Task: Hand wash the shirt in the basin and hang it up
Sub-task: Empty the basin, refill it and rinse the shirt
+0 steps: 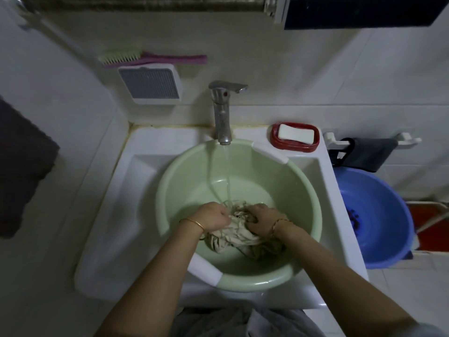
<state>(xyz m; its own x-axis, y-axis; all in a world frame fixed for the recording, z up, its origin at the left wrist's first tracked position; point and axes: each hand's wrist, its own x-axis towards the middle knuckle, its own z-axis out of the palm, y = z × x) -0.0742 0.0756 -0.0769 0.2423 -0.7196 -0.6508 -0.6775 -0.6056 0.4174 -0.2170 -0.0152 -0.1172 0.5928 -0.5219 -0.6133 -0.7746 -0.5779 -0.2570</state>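
Down at the white sink (104,215), tiled walls close on both sides, I see the green basin (303,190) taking up most of it, tap (222,110) running in. Left hand (213,216) and right hand (263,218) both grip the wet shirt (243,235), bunched in the basin's near half. Red soap dish (295,136) sits on the back rim; a blue tub (379,215) crowds the sink's right edge.

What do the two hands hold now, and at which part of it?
Both hands grip the wet shirt in the green basin: the left hand and right hand bunch its upper folds. Which part of the garment cannot be told.
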